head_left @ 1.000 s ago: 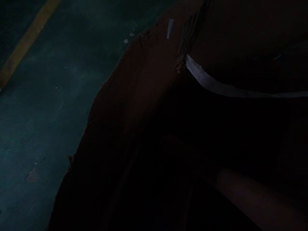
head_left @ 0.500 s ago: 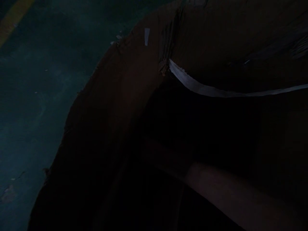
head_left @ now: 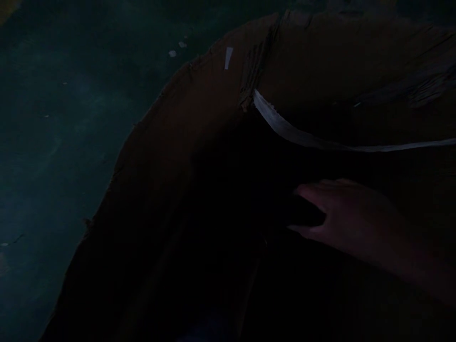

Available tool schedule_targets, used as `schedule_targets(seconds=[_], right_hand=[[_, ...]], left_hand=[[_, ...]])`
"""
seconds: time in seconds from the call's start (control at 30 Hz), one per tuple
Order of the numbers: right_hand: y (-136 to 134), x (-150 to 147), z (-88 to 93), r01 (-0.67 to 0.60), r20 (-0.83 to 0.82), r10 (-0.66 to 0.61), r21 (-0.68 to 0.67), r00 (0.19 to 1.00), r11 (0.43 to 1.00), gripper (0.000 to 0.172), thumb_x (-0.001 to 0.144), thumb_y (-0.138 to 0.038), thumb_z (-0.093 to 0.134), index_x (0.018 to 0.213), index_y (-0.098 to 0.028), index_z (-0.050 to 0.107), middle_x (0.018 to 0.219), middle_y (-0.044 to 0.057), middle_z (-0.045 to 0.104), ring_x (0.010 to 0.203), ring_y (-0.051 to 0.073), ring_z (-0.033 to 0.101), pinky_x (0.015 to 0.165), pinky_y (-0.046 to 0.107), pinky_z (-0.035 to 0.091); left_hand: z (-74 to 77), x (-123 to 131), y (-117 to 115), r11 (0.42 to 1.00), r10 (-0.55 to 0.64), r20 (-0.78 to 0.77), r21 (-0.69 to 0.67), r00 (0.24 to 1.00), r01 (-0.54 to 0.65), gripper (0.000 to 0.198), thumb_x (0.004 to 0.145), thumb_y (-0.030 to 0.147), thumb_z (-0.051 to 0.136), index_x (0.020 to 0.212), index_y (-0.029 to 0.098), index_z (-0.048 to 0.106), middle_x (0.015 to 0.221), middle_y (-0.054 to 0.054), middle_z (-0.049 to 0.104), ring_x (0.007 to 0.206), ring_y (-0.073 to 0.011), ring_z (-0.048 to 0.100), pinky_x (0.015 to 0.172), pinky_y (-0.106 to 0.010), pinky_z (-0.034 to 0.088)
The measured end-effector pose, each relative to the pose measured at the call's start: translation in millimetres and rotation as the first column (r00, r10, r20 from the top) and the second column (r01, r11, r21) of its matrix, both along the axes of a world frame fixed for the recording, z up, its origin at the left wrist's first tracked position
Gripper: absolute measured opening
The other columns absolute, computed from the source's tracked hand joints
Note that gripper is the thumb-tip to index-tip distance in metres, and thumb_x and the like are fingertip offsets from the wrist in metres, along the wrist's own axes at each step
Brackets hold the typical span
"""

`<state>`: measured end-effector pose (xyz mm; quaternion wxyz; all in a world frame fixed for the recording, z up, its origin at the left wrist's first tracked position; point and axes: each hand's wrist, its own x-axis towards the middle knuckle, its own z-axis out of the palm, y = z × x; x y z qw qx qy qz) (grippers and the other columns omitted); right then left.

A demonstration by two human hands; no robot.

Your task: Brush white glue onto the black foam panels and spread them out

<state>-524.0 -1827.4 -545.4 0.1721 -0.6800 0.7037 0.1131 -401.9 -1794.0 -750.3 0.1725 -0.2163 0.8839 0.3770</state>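
Note:
My right hand (head_left: 342, 213) reaches in from the right over the dark inside of a large brown cardboard box (head_left: 199, 102). Its thumb and fingers are spread apart, pointing left, and no object shows in the gap between them. The fingertips fade into shadow. Above the hand, a pale flat strap (head_left: 299, 137) curves across the box from its corner towards the right edge of the view. What lies deeper in the box is too dark to make out. My left hand does not show.
The box has a ragged, wavy rim, with torn, ridged cardboard at its corner. A small white paper piece (head_left: 228, 58) is on the wall near the rim. Green floor (head_left: 53, 166) with scattered light scraps (head_left: 173, 53) lies to the left.
My right hand has drawn back up and right out of the dark, so its thumb and fingers now show. Before, mostly the forearm was visible. The view has shifted slightly.

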Motion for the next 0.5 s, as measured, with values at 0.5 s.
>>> schedule_targets(seconds=[0.5], right_hand=[[66, -58, -61.7, 0.352, -0.017, -0.364, 0.305, 0.931, 0.885, 0.024, 0.067, -0.036, 0.063, 0.085, -0.020, 0.061, 0.082, 0.004, 0.066, 0.070, 0.021, 0.063, 0.060, 0.030, 0.050]], left_hand=[[10.5, 6, -5, 0.998, 0.046, 0.003, -0.045, 0.999, -0.045, 0.038, 0.084, 0.036, 0.051, 0.118, 0.018, 0.047, 0.125, -0.010, 0.045, 0.111, -0.0238, 0.047, 0.093, -0.048, 0.040]])
